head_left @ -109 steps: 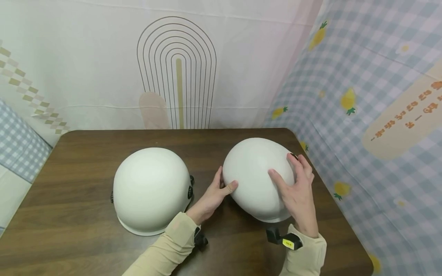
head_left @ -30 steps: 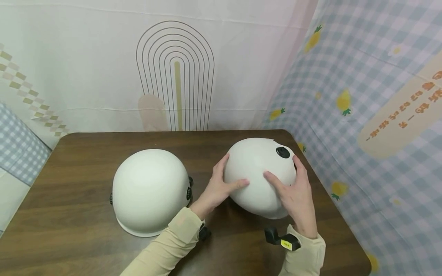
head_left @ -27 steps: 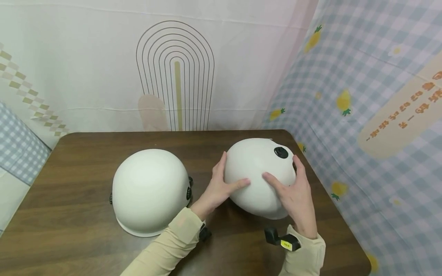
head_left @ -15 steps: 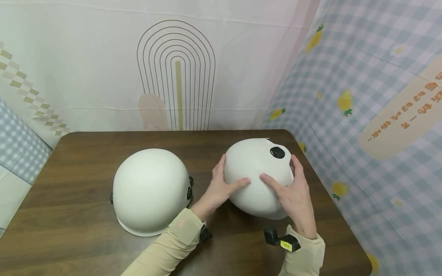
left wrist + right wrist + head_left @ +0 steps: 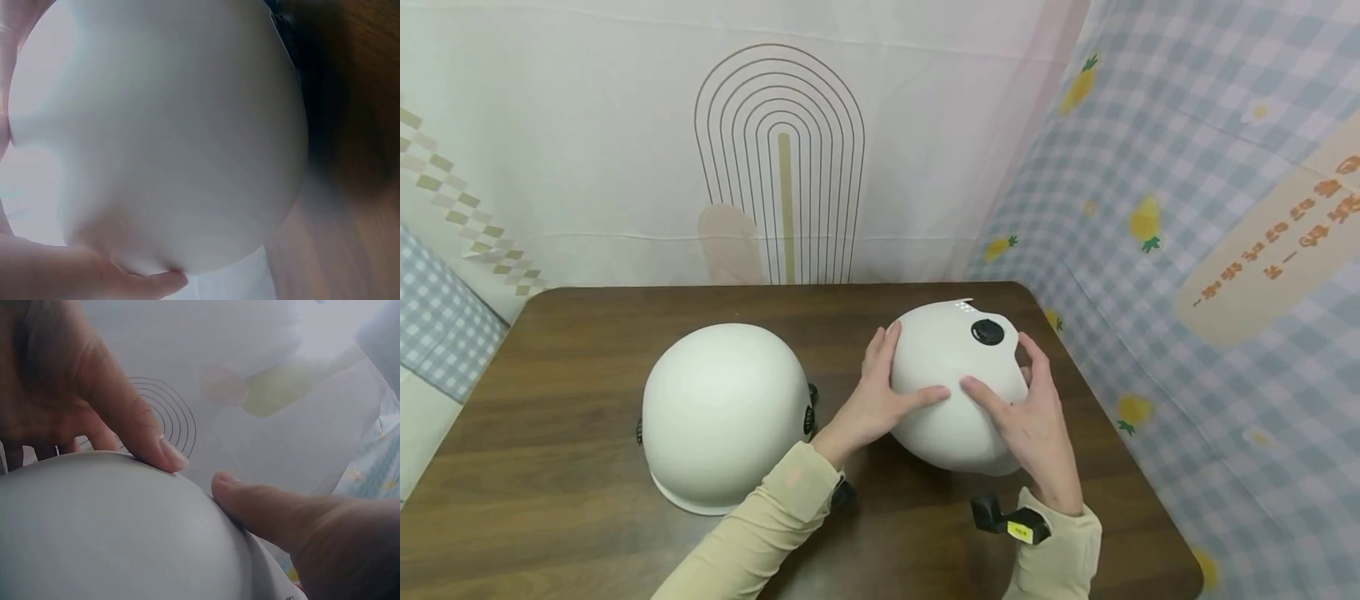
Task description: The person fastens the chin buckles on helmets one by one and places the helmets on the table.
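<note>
Two white helmets stand on the brown table in the head view. Both my hands hold the right helmet [image 5: 940,358], which is tilted, its rounded crown towards me and a round black side fitting [image 5: 987,332] facing up and back. My left hand [image 5: 876,408] grips its left side, thumb across the shell. On the right, my right hand [image 5: 1033,429] has its thumb on the shell and fingers at the rim near a cutout. Smooth white shell [image 5: 175,137] fills most of the left wrist view. In the right wrist view, both thumbs press the shell [image 5: 119,525]. The helmet's inside is hidden.
The left helmet [image 5: 722,408] rests crown up beside my left forearm, with black fittings on its sides. Wood-grain tabletop [image 5: 917,533] lies in front. A white patterned cloth [image 5: 925,150] hangs behind, and a blue checked cloth [image 5: 1187,350] borders the table's right edge.
The right helmet has turned between my hands, its black side fitting coming into view and shifting left. My left hand has moved up along the shell. The left helmet stays in place.
</note>
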Motion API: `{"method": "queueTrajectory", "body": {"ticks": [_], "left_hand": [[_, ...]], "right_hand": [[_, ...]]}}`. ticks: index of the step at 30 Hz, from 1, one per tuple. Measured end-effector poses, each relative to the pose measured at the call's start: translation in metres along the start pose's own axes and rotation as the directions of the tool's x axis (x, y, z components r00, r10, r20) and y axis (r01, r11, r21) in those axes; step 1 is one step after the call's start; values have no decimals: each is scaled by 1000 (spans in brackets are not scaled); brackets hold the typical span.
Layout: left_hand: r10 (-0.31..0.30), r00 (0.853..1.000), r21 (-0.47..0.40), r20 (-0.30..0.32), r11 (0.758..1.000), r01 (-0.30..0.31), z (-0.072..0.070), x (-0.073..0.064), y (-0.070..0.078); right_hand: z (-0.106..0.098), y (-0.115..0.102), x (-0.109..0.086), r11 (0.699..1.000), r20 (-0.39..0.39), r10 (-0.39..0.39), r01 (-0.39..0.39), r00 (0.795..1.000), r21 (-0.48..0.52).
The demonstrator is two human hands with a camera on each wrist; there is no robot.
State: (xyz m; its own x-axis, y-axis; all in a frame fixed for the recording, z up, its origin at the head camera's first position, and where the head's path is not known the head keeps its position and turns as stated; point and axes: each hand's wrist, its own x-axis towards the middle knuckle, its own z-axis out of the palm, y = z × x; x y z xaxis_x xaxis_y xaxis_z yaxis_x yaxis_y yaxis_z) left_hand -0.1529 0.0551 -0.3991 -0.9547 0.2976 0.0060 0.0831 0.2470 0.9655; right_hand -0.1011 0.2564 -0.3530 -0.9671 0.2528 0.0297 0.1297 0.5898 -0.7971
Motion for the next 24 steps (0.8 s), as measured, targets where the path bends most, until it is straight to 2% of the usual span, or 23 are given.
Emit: {"method": "queueTrajectory", "body": {"ticks": [10, 16, 24], "left_hand": [[-34, 999, 7, -26, 999, 34, 2, -6, 2], [-2, 999, 39, -43, 999, 4, 2, -7, 4], [-2, 1000, 45, 4, 999, 2, -1, -10, 6]], "right_hand": [[2, 4, 2, 997, 7, -72, 72, 997, 23], [3, 4, 1, 994, 33, -100, 98, 994, 44], [4, 5, 0, 995, 40, -94, 92, 995, 45]]}}
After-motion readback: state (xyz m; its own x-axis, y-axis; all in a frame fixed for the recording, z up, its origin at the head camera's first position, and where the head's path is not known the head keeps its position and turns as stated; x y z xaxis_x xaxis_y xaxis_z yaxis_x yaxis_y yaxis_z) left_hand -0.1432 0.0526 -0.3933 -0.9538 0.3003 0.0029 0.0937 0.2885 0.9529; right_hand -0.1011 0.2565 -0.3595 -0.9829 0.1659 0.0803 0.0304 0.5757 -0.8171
